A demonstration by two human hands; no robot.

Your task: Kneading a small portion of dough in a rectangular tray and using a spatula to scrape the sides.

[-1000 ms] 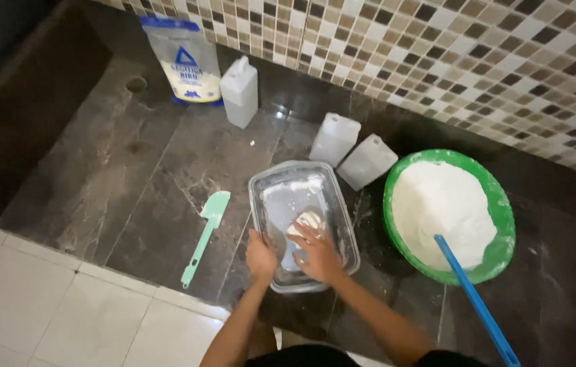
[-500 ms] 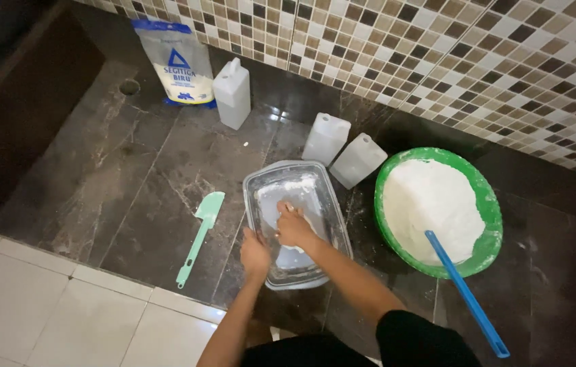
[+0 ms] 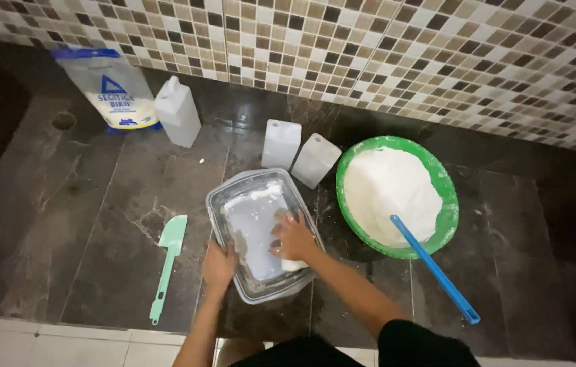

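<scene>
A clear rectangular container (image 3: 223, 198) smeared with white paste sits on the dark stone counter. My left hand (image 3: 218, 266) grips its near left rim. My right hand (image 3: 293, 236) is inside it, fingers spread and pressed on a lump of white dough (image 3: 293, 264) at the right side. To the right stands a green bowl (image 3: 448, 219) heaped with white flour, with a blue handle (image 3: 434, 269) resting in it and sticking out toward me.
A mint green spatula (image 3: 166, 260) lies left of the container. Three white plastic jugs stand behind: one (image 3: 177, 112) near a flour bag (image 3: 109, 88), two (image 3: 280, 143) (image 3: 315, 159) by the bowl. A mosaic tile wall (image 3: 369, 47) backs the counter; pale floor tiles (image 3: 43, 343) lie below.
My right hand slid from the container's middle back to its near right side, fingers now spread flat. The view shifted, so everything sits further left and lower in frame.
</scene>
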